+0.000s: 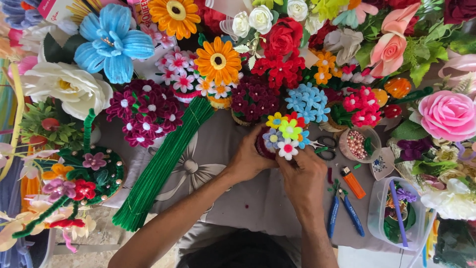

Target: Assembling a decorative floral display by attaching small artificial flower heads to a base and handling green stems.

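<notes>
Both hands meet at the middle of the desk (223,149): the left hand (246,160) cups the dark red base of a small pipe-cleaner bouquet (285,135) from the side, and the right hand (303,177) closes its fingers on the bouquet from below, under the yellow, green, pink and white blooms. Just right of the bouquet, a small clear cup (359,144) holds pinkish beads. Farther right, a clear plastic tub (396,213) holds purple and green stems; its contents are tangled and hard to sort out. An orange lighter (353,181) and blue-handled pliers (342,211) lie between the right hand and the tub. Black scissors (325,148) are partly hidden behind the bouquet. A bundle of green pipe cleaners (161,164) lies to the left. At the top edge, a white and red printed package (141,11) is cut off and mostly covered by flowers.
</notes>
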